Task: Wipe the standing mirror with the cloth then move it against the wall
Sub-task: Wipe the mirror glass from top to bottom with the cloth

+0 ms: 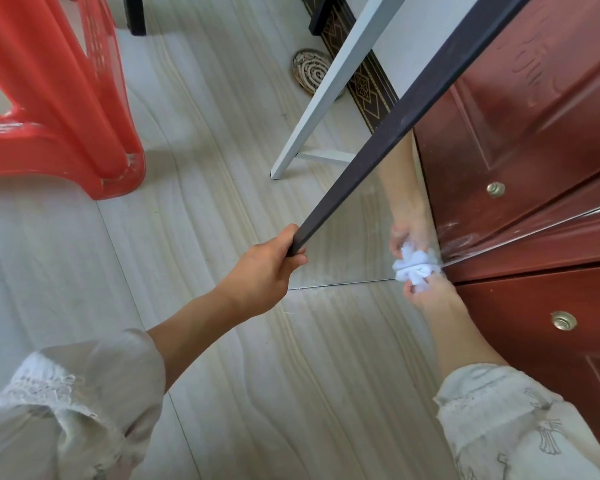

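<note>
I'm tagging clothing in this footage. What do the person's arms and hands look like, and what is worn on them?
Both hands are bare: no gloves, rings or watch show on the left hand or the right hand. The forearms are bare too. Each arm has a loose off-white sleeve pushed up toward the elbow. The left sleeve has lace-like trim; the right sleeve carries faint grey cross-shaped prints.

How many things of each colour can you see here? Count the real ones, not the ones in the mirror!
Red: 2, the plastic stool and the door.
White: 1, the cloth in the right hand.
Black: 1, the mirror frame gripped by the left hand.
Total: 4
</note>
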Tool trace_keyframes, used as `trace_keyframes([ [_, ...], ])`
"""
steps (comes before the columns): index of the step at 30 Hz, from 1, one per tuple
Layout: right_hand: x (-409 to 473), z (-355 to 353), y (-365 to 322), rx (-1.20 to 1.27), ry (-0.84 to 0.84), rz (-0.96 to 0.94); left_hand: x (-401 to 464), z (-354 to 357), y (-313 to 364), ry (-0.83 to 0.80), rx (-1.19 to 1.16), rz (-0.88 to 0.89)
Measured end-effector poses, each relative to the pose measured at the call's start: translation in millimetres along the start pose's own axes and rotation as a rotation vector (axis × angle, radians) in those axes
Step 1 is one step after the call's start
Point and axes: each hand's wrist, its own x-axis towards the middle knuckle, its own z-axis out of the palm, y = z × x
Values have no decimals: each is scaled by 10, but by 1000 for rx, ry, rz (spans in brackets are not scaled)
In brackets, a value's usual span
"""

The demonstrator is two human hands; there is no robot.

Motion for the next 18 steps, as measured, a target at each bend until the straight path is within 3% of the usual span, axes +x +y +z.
trace_keyframes([
  [3, 327, -131, 49, 135, -41, 95, 1, -7, 3, -1, -10, -16],
  [8, 51, -109, -278, 373, 86, 133, -11, 1, 8, 6, 6, -20],
  [14, 29, -293, -283, 155, -55, -172, -3, -6, 2, 6, 58, -29],
  [18, 28, -295, -521, 251, 81, -163, -5, -11, -2, 4, 85, -28],
])
